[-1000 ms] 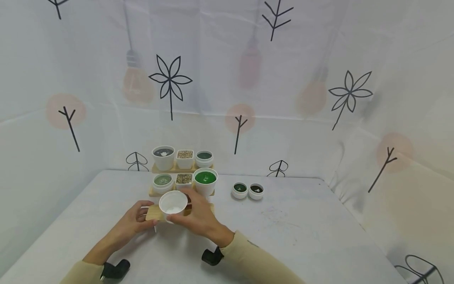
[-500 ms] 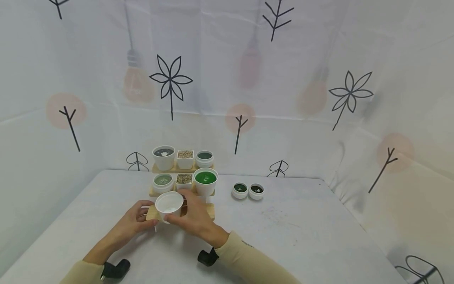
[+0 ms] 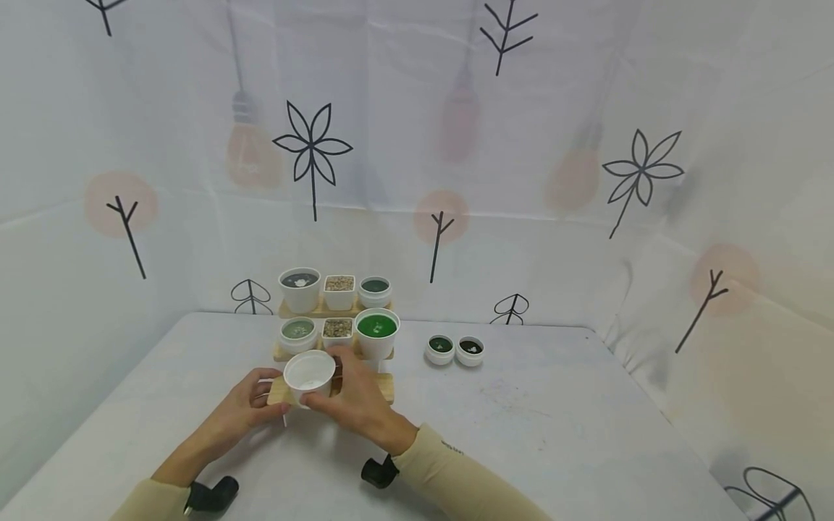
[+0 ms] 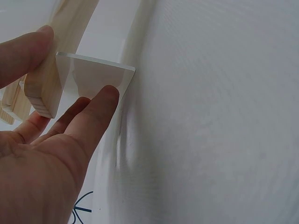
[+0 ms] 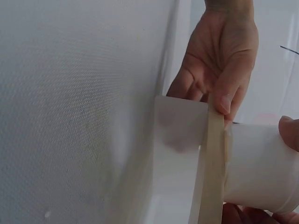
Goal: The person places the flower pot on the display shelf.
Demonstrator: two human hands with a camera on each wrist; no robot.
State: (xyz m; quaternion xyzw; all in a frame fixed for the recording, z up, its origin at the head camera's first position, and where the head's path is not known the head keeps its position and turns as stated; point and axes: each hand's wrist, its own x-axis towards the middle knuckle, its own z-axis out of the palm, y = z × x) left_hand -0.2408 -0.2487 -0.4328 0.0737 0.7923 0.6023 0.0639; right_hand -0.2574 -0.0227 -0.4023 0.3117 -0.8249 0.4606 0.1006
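Note:
My right hand (image 3: 358, 401) grips a small white pot (image 3: 308, 370) by its sides, thumb in front and fingers behind. The inside of the pot shows white. It stands upright toward the left part of the front wooden board (image 3: 386, 388) of a tiered stand; in the right wrist view the base of the pot (image 5: 259, 165) meets the board (image 5: 215, 172). My left hand (image 3: 244, 401) holds the left end of that board. In the left wrist view the thumb (image 4: 28, 51) lies on the wood and fingers reach below, beside a translucent support panel (image 4: 96, 77).
Behind, the middle step holds a pale green pot (image 3: 298, 334), a square pot of grit (image 3: 337, 331) and a bright green pot (image 3: 377, 333). The back step carries a grey-filled pot (image 3: 300, 289) and others. Right of the stand are two small dark-filled pots (image 3: 440, 350) on the white table (image 3: 521, 434).
My right hand has shifted the white pot a little left along the front board, mostly in the first half second. The left hand keeps its hold on the board's end.

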